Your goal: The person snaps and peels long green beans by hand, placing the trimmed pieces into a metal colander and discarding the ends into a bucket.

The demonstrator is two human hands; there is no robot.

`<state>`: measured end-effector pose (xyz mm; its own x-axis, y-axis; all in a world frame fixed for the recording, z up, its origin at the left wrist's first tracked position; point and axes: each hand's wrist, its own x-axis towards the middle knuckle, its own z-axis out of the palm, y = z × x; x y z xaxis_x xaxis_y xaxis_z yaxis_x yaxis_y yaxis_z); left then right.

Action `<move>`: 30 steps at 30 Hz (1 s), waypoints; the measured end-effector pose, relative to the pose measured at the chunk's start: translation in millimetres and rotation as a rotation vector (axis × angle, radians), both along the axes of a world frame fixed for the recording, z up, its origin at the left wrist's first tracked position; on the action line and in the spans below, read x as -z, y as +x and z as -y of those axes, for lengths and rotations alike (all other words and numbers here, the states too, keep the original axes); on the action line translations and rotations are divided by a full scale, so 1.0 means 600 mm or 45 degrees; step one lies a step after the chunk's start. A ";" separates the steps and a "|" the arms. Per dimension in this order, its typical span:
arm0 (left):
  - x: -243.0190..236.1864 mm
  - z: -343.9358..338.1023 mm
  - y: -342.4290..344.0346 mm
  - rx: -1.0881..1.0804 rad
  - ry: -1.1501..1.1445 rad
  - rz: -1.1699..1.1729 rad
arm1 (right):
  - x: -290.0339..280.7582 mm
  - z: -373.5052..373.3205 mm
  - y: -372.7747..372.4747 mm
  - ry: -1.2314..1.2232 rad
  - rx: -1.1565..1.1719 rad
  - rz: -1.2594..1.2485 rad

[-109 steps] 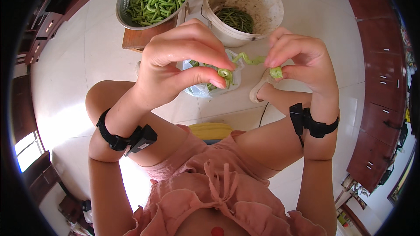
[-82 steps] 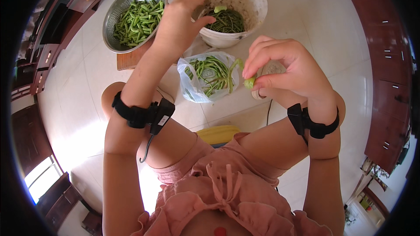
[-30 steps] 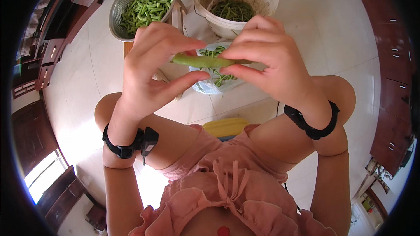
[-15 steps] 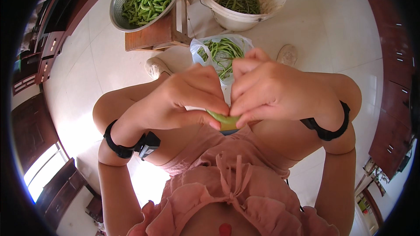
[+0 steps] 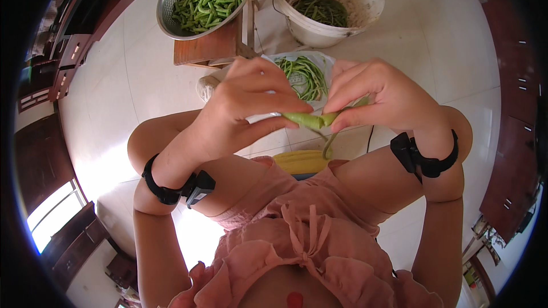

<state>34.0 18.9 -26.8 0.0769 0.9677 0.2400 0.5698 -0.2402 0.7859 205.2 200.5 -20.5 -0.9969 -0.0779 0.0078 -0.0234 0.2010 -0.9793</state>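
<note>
A long green bean (image 5: 302, 118) is held between my two hands above my lap. My left hand (image 5: 248, 102) pinches its left part between thumb and fingers. Thumb and fingertips of my right hand (image 5: 382, 97) close on the bean just right of a visible crack or break; whether the two parts are fully separate I cannot tell. A thin tail of bean curls down below the right fingers. Beyond my hands, a clear plastic bag (image 5: 274, 57) on the floor holds long uncut beans (image 5: 311, 74). My hands partly cover the bag.
A metal colander (image 5: 165, 23) of short bean pieces (image 5: 211, 3) sits on a wooden stool (image 5: 205, 50), far left. Right of it stands a stained white bucket (image 5: 314, 34) with dark green scraps (image 5: 322, 10). Something yellow (image 5: 302, 161) shows between my thighs. Dark cabinets (image 5: 508, 137) line the right side.
My hands have risen away from my lap and moved apart. The bean now shows a break and a hanging tail. The view has shifted, revealing more of the yellow thing.
</note>
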 end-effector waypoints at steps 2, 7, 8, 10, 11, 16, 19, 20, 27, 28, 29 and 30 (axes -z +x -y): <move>-0.005 0.000 -0.001 -0.048 0.052 -0.104 | -0.002 0.001 -0.002 -0.018 -0.016 -0.034; -0.012 0.003 0.012 -0.125 0.092 -0.201 | 0.000 0.009 -0.007 -0.032 0.009 -0.125; -0.014 0.003 0.013 -0.142 0.112 -0.244 | -0.001 0.010 -0.008 -0.031 0.019 -0.125; -0.016 0.004 0.013 -0.179 0.152 -0.224 | -0.003 0.010 -0.010 -0.023 0.044 -0.135; -0.016 0.004 0.013 -0.199 0.172 -0.215 | -0.004 0.010 -0.011 -0.015 0.058 -0.145; -0.014 0.002 0.017 -0.252 0.222 -0.102 | -0.010 0.013 -0.014 -0.003 0.116 -0.176; -0.016 0.002 0.013 -0.217 0.207 -0.081 | -0.007 0.015 -0.016 0.024 0.117 -0.229; -0.015 0.001 0.011 -0.197 0.204 -0.080 | -0.006 0.015 -0.015 0.032 0.125 -0.239; -0.016 -0.003 0.015 -0.209 0.209 -0.023 | -0.012 0.015 -0.014 0.108 0.107 -0.273; -0.016 -0.004 0.015 -0.201 0.205 -0.016 | -0.015 0.014 -0.014 0.121 0.103 -0.257; -0.015 -0.006 0.015 -0.192 0.201 -0.012 | -0.017 0.012 -0.014 0.133 0.098 -0.243; -0.015 -0.007 0.012 -0.111 0.169 0.034 | -0.018 0.010 -0.014 0.145 0.093 -0.230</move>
